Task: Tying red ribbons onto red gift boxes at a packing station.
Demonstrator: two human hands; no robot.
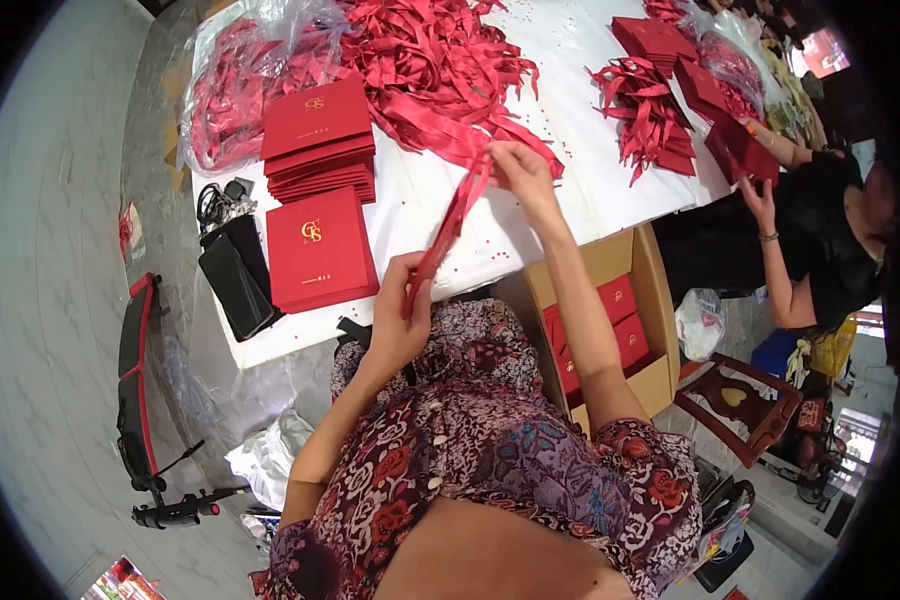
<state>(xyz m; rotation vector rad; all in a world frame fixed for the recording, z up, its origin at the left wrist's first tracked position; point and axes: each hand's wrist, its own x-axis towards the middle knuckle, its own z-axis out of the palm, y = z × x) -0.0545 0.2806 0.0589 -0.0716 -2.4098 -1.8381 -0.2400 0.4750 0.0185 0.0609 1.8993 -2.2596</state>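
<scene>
My left hand [400, 315] is closed on a thin flat red piece [442, 242], seen nearly edge-on; whether it is a folded paper bag or only ribbon I cannot tell. It slants up toward my right hand [523, 178], whose fingers pinch a red satin ribbon [473, 150] at its upper end. Just beyond lies a large tangled heap of red ribbons [425, 70] on the white-covered table [410, 195]. To the left of my hands are a stack of flat red paper bags with gold print [320, 245] and another stack of red bags [315, 125] behind it.
Two black phones [235, 280] and a coiled cable [220, 205] lie at the table's left edge. An open cardboard box [660, 310] holding red packages stands below my right arm. At right, a person [830, 230] handles a red bag beside ribboned bags [655, 120].
</scene>
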